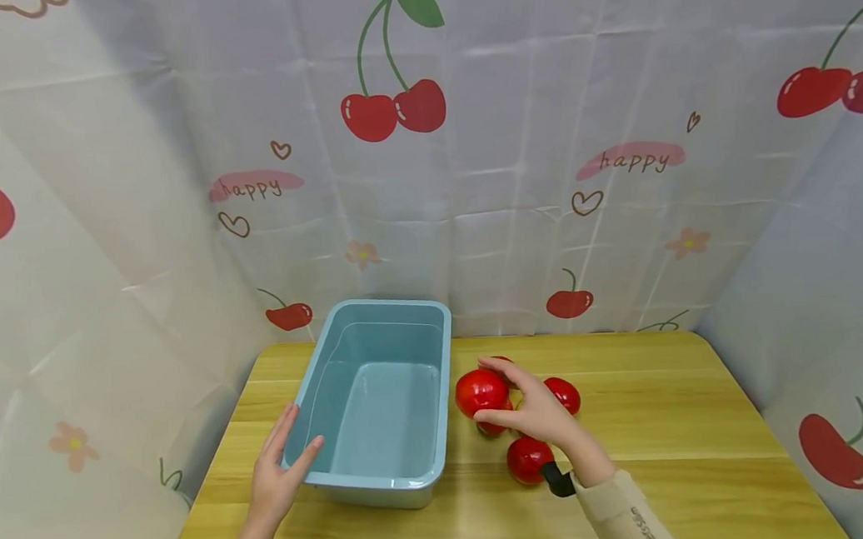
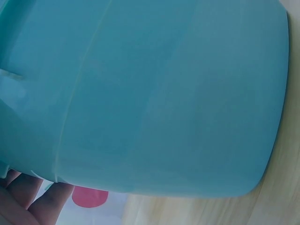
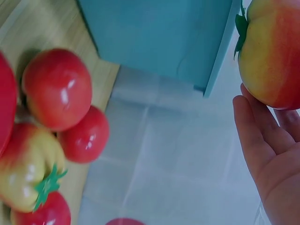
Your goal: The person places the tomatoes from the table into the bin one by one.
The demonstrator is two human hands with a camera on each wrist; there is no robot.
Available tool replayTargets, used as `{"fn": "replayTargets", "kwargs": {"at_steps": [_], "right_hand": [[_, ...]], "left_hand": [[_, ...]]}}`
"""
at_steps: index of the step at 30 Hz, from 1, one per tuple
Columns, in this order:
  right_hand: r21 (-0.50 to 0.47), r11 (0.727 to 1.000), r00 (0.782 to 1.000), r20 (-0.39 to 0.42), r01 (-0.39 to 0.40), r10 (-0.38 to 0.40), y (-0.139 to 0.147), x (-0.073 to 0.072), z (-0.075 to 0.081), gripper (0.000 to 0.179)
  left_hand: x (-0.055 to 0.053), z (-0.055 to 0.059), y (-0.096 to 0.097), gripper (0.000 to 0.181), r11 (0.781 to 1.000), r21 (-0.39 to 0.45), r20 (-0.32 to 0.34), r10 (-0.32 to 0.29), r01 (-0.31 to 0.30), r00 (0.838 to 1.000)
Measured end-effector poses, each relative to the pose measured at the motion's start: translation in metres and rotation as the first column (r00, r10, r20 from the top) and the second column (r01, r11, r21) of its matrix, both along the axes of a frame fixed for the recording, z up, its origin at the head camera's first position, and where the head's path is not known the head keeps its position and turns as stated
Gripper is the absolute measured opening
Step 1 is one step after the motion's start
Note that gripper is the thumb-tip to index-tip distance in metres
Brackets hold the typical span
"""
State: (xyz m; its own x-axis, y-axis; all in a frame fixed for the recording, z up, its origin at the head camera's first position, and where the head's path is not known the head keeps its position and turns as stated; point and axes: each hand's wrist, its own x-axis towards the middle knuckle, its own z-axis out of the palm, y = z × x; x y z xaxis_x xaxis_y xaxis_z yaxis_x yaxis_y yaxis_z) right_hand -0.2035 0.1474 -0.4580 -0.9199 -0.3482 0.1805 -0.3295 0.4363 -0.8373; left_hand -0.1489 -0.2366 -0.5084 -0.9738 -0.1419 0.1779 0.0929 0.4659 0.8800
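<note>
A light blue plastic basin (image 1: 389, 414) stands at the left of the wooden table. My left hand (image 1: 276, 476) holds its near left corner, the thumb inside the rim and the fingers along the outer wall; some of these fingers (image 2: 51, 199) show in the left wrist view. To the right of the basin, my right hand (image 1: 542, 412) grips a red tomato (image 1: 479, 390) between thumb and fingers. That tomato (image 3: 272, 56) appears raised in the right wrist view, yellowish near its green calyx. Below and around this hand lie several more tomatoes, among them a near one (image 1: 529, 460).
Another red tomato (image 1: 563, 395) lies right of the right hand, and one is partly hidden behind the fingers. A yellow-red tomato (image 3: 28, 164) shows its green calyx. Cherry-printed white sheeting (image 1: 500, 173) hangs behind and beside the wooden table (image 1: 660, 420).
</note>
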Motion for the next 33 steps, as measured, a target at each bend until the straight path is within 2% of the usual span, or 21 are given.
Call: {"fn": "replayTargets", "kwargs": {"at_steps": [7,19,27,33], "right_hand": [[-0.044,0.998,0.998,0.034,-0.05,0.051,-0.018,-0.004,0.004,0.074],[-0.025,0.993,0.993,-0.024,-0.117,0.116,-0.043,-0.01,0.001,0.074],[-0.013,0.99,0.991,0.009,-0.137,0.137,-0.057,-0.006,0.005,0.072],[-0.029,0.987,0.987,0.002,-0.159,0.159,-0.065,-0.005,0.003,0.072]], "left_hand": [[0.001,0.0,0.001,0.069,1.0,0.005,-0.032,0.001,-0.001,0.999],[0.002,0.003,0.002,0.068,1.0,0.024,-0.014,0.0,0.0,1.0],[0.001,0.001,0.002,0.068,1.0,0.015,-0.008,0.004,-0.004,1.0],[0.001,0.001,0.002,0.068,1.0,0.012,-0.014,0.006,-0.006,1.0]]}}
